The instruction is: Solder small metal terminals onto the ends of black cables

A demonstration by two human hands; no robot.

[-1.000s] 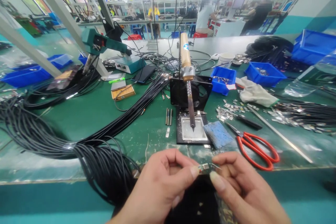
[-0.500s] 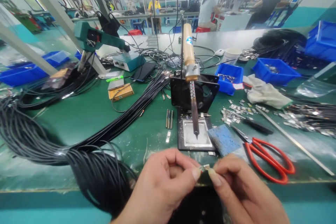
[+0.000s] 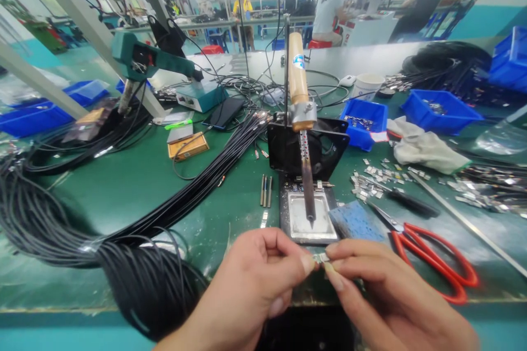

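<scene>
My left hand (image 3: 259, 277) pinches thumb and forefinger on one end of a small metal connector (image 3: 321, 257), with a bit of wire colour at the fingertips. From the other side, my right hand (image 3: 382, 285) grips the same connector between thumb and fingers. Both hands are just in front of a soldering iron (image 3: 300, 82), clamped upright with its tip pointing down over a metal tray (image 3: 293, 216). A blue sponge (image 3: 356, 222) lies behind my right hand. Red-handled scissors (image 3: 436, 252) rest to its right.
Bundled black cables (image 3: 173, 208) fill the left side. Blue bins (image 3: 364, 120), loose connectors (image 3: 370, 181), a white glove (image 3: 432, 151) and a black-handled tool (image 3: 414, 202) lie at the right. A green tool (image 3: 152, 60) stands back left; people sit farther off.
My right fingers have shifted slightly over the connector, closer to my left fingertips. The camera view has moved a little; both hands still hold the piece.
</scene>
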